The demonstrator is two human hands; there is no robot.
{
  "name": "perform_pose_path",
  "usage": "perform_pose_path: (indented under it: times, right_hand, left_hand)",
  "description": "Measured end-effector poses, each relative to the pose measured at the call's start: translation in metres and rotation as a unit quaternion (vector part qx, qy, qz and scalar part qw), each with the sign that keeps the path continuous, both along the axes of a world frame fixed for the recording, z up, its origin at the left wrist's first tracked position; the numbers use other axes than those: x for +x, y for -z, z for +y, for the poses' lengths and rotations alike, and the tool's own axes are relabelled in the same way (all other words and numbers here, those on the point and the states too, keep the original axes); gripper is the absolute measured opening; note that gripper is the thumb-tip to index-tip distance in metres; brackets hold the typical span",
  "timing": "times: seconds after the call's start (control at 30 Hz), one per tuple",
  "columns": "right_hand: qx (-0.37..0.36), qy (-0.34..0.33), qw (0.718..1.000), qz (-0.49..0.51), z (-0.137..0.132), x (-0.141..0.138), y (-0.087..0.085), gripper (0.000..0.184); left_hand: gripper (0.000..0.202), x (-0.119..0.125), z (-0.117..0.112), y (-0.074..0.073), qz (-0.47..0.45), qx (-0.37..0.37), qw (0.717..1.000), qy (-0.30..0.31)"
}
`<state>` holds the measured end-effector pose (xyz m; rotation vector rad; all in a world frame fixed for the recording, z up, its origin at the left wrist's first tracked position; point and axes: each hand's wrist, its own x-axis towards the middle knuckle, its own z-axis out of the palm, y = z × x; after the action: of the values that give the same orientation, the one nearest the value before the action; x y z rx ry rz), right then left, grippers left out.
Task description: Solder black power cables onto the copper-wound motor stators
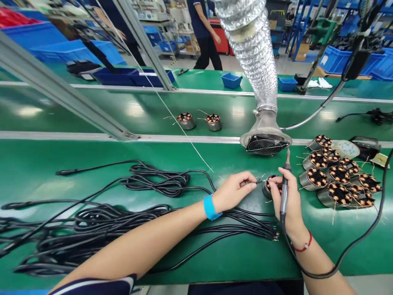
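My left hand (233, 191), a blue band on its wrist, is closed in a pinch on the stripped end of a black cable (210, 180). Thin wire ends (260, 178) stick out past its fingertips towards a motor stator (267, 190) with copper windings. In my right hand (291, 205) is a soldering iron (285, 191), held upright with its tip pointing up and away from the stator. The thumb and a finger of that hand also reach to the stator and partly hide it. Whether the wires touch the stator cannot be made out.
Several stators (337, 174) stand grouped at the right, two more (213, 122) behind the rail. Coiled black cables (123, 217) cover the left. A fume extractor hood (266, 139) hangs ahead, and solder wire (184, 131) slants down. A person (204, 32) is beyond the bench.
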<state>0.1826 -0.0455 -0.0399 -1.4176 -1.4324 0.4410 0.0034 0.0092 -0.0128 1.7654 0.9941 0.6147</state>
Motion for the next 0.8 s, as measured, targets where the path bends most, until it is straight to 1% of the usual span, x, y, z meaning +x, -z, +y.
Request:
perform_pose_path:
  times: [0.13, 0.23, 0.3, 0.43, 0.53, 0.6, 0.7, 0.77, 0.8]
  right_hand:
    - [-0.008, 0.031, 0.999, -0.031, 0.007, -0.004, -0.002, 0.037]
    - [0.024, 0.040, 0.998, -0.033, 0.002, -0.004, -0.001, 0.039]
    - [0.059, 0.028, 0.997, -0.043, -0.004, -0.004, 0.000, 0.042]
    - [0.104, -0.021, 0.989, -0.103, -0.011, -0.004, -0.003, 0.047]
    - [0.136, -0.028, 0.981, -0.136, -0.011, -0.005, -0.009, 0.048]
    - [0.148, -0.030, 0.977, -0.151, -0.010, -0.006, -0.010, 0.049]
    - [0.134, -0.042, 0.981, -0.135, -0.011, -0.005, -0.007, 0.049]
    - [0.109, -0.049, 0.988, -0.101, -0.012, -0.005, -0.004, 0.048]
    - [0.099, -0.051, 0.990, -0.084, -0.012, -0.005, -0.003, 0.047]
  left_hand:
    - [0.013, -0.004, 0.000, -0.005, -0.011, 0.062, 0.997, 0.046]
    - [0.013, -0.005, 0.000, -0.007, 0.005, 0.095, 0.994, 0.050]
    - [0.013, -0.004, -0.001, -0.007, 0.009, 0.107, 0.993, 0.048]
    - [0.013, -0.004, -0.002, -0.006, 0.011, 0.123, 0.991, 0.057]
    - [0.012, -0.004, -0.003, -0.004, 0.017, 0.133, 0.990, 0.048]
    - [0.012, -0.003, -0.004, -0.003, 0.011, 0.139, 0.990, 0.031]
    - [0.019, -0.004, -0.006, 0.000, -0.022, 0.156, 0.987, -0.003]
    - [0.023, -0.004, -0.007, 0.002, -0.033, 0.193, 0.981, 0.005]
    - [0.026, -0.004, -0.007, 0.003, -0.031, 0.218, 0.975, 0.022]
